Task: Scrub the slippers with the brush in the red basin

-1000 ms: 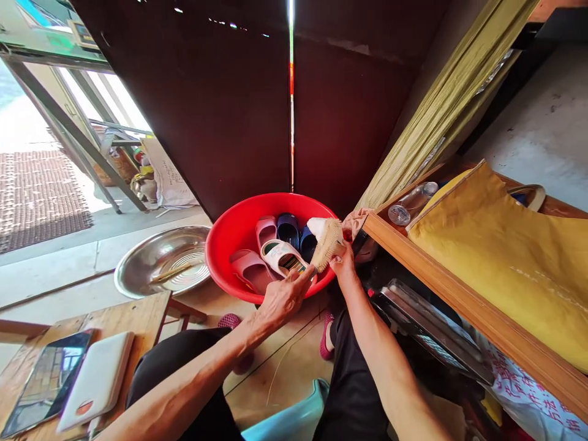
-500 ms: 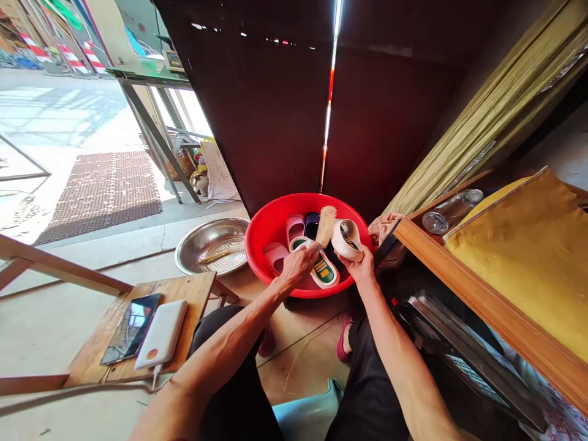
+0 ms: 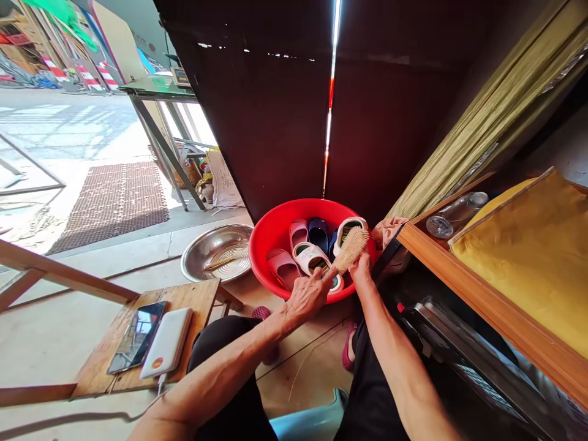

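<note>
A red plastic basin [image 3: 266, 245] on the floor holds several slippers. My left hand [image 3: 310, 294] is closed round the handle of a scrub brush [image 3: 351, 248] with pale bristles. The brush head lies across a white slipper [image 3: 361, 222], hiding part of it. My right hand [image 3: 362, 266] grips that slipper at the basin's right side, its fingers mostly behind the brush. Another white slipper [image 3: 310, 254] with a dark striped insole rests in the basin, beside pink slippers [image 3: 282, 266] and a dark blue slipper [image 3: 318, 233].
A metal bowl [image 3: 190, 254] with a stick-like thing inside stands left of the basin. A phone [image 3: 138, 337] and a white power bank [image 3: 168, 343] lie on a wooden stool [image 3: 202, 306]. To the right is a wooden cabinet edge [image 3: 487, 306]; dark panels [image 3: 266, 122] rise behind.
My left hand has brought the brush rightward and down onto the white slipper. The slipper in my right hand is turned differently. The view has shifted slightly.
</note>
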The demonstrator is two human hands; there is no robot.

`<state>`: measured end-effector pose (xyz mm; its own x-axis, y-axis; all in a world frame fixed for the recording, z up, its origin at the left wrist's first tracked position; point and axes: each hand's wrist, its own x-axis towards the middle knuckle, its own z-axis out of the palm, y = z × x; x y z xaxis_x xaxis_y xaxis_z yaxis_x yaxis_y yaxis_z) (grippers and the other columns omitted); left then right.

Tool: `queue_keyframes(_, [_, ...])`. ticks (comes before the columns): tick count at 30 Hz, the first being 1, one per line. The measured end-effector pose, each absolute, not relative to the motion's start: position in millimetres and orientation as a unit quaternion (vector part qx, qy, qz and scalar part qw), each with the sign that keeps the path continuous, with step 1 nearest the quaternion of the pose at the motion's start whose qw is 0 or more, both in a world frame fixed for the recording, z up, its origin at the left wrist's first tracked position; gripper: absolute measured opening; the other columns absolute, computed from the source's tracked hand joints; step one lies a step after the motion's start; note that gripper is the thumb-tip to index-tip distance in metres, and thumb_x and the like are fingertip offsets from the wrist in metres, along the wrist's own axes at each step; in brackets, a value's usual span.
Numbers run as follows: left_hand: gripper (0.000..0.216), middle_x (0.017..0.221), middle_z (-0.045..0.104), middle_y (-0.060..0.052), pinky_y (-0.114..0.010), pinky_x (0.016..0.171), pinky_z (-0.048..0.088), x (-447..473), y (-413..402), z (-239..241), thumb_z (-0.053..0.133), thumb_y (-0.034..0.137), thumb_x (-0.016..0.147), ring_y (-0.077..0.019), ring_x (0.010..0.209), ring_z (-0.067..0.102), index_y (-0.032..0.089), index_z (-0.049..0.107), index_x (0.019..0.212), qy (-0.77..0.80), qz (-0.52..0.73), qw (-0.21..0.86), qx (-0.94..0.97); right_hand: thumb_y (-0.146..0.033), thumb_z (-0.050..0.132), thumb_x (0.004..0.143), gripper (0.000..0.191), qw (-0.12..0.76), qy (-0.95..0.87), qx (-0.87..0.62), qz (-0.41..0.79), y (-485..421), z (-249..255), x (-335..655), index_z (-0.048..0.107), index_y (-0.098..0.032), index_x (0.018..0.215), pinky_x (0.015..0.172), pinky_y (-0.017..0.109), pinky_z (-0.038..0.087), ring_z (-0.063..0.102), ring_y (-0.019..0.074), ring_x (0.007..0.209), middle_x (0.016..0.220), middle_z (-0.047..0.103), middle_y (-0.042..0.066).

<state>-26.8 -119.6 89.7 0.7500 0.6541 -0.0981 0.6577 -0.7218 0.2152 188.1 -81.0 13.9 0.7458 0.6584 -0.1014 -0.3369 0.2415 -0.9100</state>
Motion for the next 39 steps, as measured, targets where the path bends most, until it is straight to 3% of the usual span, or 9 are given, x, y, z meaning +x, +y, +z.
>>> queue_keyframes(5, [0.042, 0.115, 0.073, -0.010, -0.031, 0.079, 0.048, -29.7, -86.7, 104.2, 0.041, 0.041, 0.107, -0.0289, 0.105, 0.071, 0.032, 0.065, 0.141, 0.386, 0.012, 0.182, 0.904, -0.046, 0.077, 0.069, 0.087, 0.752, -0.147, -0.559, 0.317, -94.4, 14.2, 177.2, 0.054, -0.027, 0.150, 0.084, 0.039, 0.061, 0.069, 0.0280, 0.115, 0.146, 0.063, 0.008])
queue_keyframes(8, [0.040, 0.119, 0.075, -0.007, -0.029, 0.083, 0.048, -27.8, -66.4, 110.7, 0.044, 0.039, 0.106, -0.0268, 0.111, 0.070, 0.032, 0.070, 0.136, 0.416, 0.052, 0.235, 0.877, -0.044, 0.082, 0.067, 0.084, 0.724, -0.226, -0.581, 0.294, -104.0, 19.8, 173.1, 0.062, -0.021, 0.145, 0.103, 0.039, 0.055, 0.065, 0.0279, 0.124, 0.142, 0.066, 0.009])
queue_keyframes(11, [0.042, 0.112, 0.077, -0.005, -0.026, 0.081, 0.048, -23.2, -50.0, 114.0, 0.045, 0.039, 0.104, -0.0225, 0.103, 0.071, 0.031, 0.071, 0.137, 0.429, 0.104, 0.286, 0.851, -0.048, 0.086, 0.067, 0.082, 0.682, -0.298, -0.594, 0.306, -112.0, 19.2, 163.3, 0.066, -0.021, 0.141, 0.110, 0.041, 0.050, 0.064, 0.0289, 0.126, 0.136, 0.070, 0.008])
queue_keyframes(14, [0.042, 0.101, 0.078, -0.005, -0.024, 0.079, 0.048, -17.9, -45.0, 114.0, 0.047, 0.036, 0.103, -0.0205, 0.096, 0.071, 0.026, 0.074, 0.134, 0.427, 0.117, 0.306, 0.843, -0.051, 0.087, 0.065, 0.086, 0.690, -0.271, -0.591, 0.318, -112.3, 11.6, 153.7, 0.065, -0.020, 0.142, 0.107, 0.043, 0.053, 0.065, 0.0305, 0.124, 0.135, 0.071, 0.009])
queue_keyframes(21, [0.041, 0.106, 0.078, -0.007, -0.025, 0.079, 0.049, -23.0, -70.8, 108.4, 0.051, 0.038, 0.100, -0.0217, 0.097, 0.071, 0.025, 0.076, 0.131, 0.378, 0.067, 0.343, 0.857, -0.050, 0.080, 0.067, 0.087, 0.722, -0.145, -0.600, 0.314, -89.7, 1.2, 174.5, 0.061, -0.023, 0.147, 0.086, 0.041, 0.063, 0.070, 0.0313, 0.115, 0.141, 0.066, 0.011])
queue_keyframes(28, [0.041, 0.121, 0.076, -0.008, -0.031, 0.089, 0.051, -23.2, -60.0, 101.3, 0.045, 0.034, 0.103, -0.0265, 0.113, 0.070, 0.028, 0.071, 0.134, 0.442, 0.078, 0.275, 0.850, -0.048, 0.089, 0.062, 0.086, 0.711, -0.197, -0.581, 0.343, -97.4, 0.7, 159.7, 0.067, -0.023, 0.141, 0.095, 0.038, 0.061, 0.069, 0.0299, 0.117, 0.136, 0.070, 0.009])
queue_keyframes(31, [0.040, 0.115, 0.076, -0.009, -0.031, 0.087, 0.051, -20.5, -58.4, 103.9, 0.043, 0.033, 0.105, -0.0250, 0.107, 0.071, 0.025, 0.073, 0.131, 0.424, 0.091, 0.263, 0.862, -0.047, 0.089, 0.061, 0.085, 0.716, -0.196, -0.581, 0.334, -98.3, -0.1, 154.2, 0.068, -0.023, 0.140, 0.098, 0.040, 0.060, 0.069, 0.0302, 0.118, 0.136, 0.070, 0.009])
queue_keyframes(35, [0.037, 0.104, 0.077, -0.006, -0.026, 0.080, 0.049, -25.3, -63.0, 107.9, 0.049, 0.035, 0.102, -0.0207, 0.096, 0.071, 0.025, 0.077, 0.124, 0.367, 0.073, 0.318, 0.871, -0.047, 0.086, 0.061, 0.090, 0.716, -0.153, -0.600, 0.322, -89.6, -0.5, 171.1, 0.063, -0.021, 0.143, 0.089, 0.042, 0.064, 0.070, 0.0317, 0.115, 0.138, 0.068, 0.012])
queue_keyframes(39, [0.038, 0.115, 0.077, -0.006, -0.027, 0.085, 0.050, -26.2, -63.8, 102.5, 0.052, 0.041, 0.102, -0.0230, 0.106, 0.071, 0.030, 0.076, 0.129, 0.388, 0.044, 0.321, 0.863, -0.045, 0.085, 0.058, 0.092, 0.707, -0.114, -0.623, 0.316, -88.2, 2.1, 186.4, 0.062, -0.021, 0.144, 0.081, 0.042, 0.065, 0.070, 0.0327, 0.114, 0.143, 0.064, 0.013])
